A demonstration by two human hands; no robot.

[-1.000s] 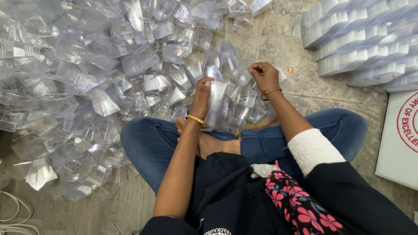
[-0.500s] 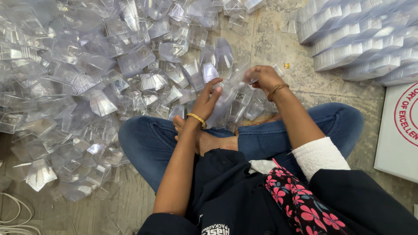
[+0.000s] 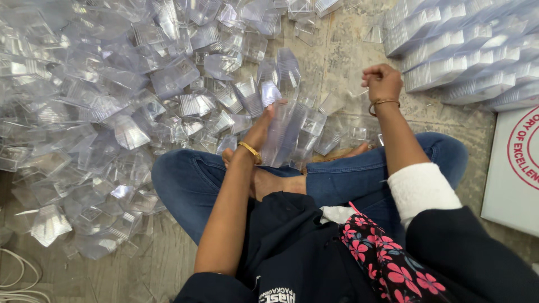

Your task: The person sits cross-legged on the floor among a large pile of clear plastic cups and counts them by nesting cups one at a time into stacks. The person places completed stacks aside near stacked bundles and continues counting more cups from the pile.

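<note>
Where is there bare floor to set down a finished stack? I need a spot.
Bare stone floor shows between the loose heap of clear plastic trays and the nested rows of clear trays, near the right hand. More lies beside the white cable. Crowded around the left hand.

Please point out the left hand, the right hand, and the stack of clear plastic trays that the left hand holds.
left hand [image 3: 263, 126]: head view, on the back of the hand.
right hand [image 3: 382, 82]: head view, on the closed knuckles.
stack of clear plastic trays [image 3: 287, 134]: head view, on the stack's side.
</note>
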